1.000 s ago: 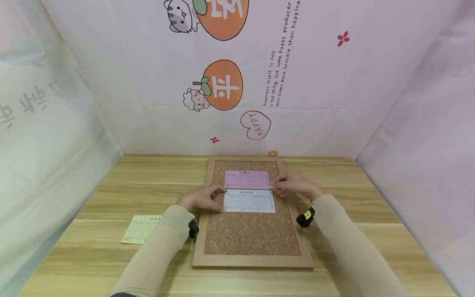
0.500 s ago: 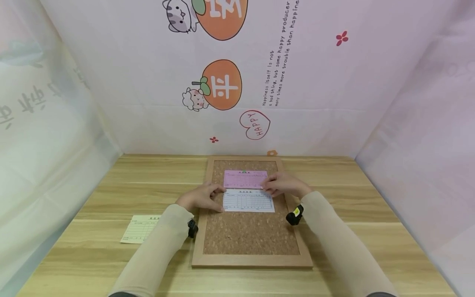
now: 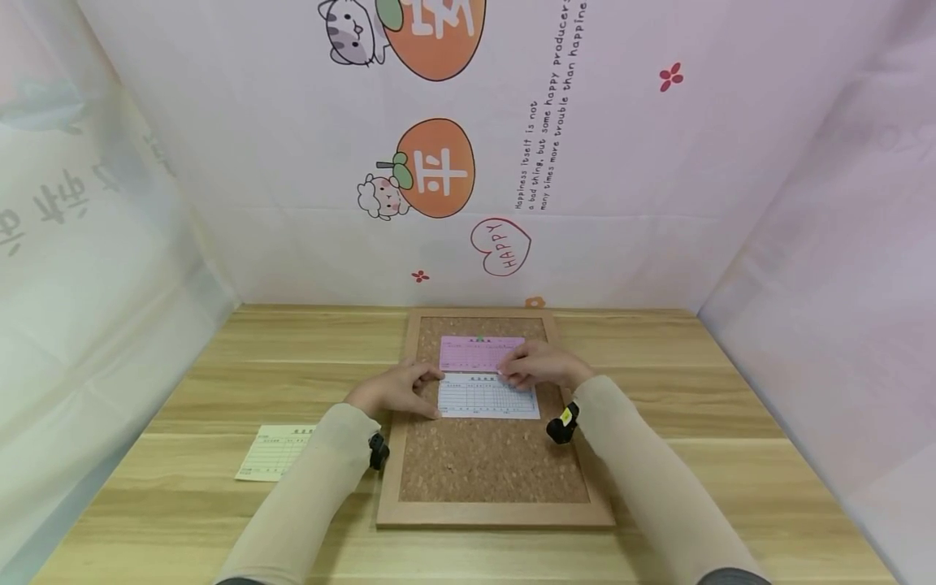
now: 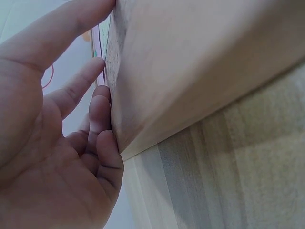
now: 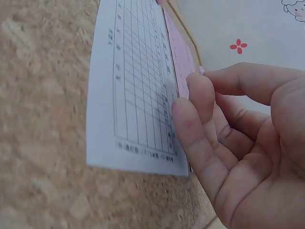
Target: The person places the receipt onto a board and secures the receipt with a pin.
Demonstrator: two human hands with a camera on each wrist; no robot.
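A white printed slip (image 3: 478, 398) lies on the framed cork board (image 3: 493, 465), just below a pink slip (image 3: 468, 355) with a green pushpin (image 3: 480, 339) at its top. My left hand (image 3: 395, 390) rests at the white slip's left edge, thumb and index finger spread to its two corners. Over the white slip's upper edge, right of its middle, my right hand (image 3: 544, 364) pinches a small pale pushpin (image 5: 201, 70) between thumb and index finger. Most of that pin is hidden by the fingertips. In the right wrist view the white slip's near corner lifts slightly off the cork.
A pale yellow slip (image 3: 270, 452) lies on the wooden table (image 3: 219, 390) left of the board, partly covered by the left sleeve (image 3: 307, 487). White printed cloth (image 3: 621, 162) stands behind the table and at both sides.
My right hand has moved left with the pin, from the right edge of the slips to over the white slip's upper edge. My left hand stays at the slip's left edge.
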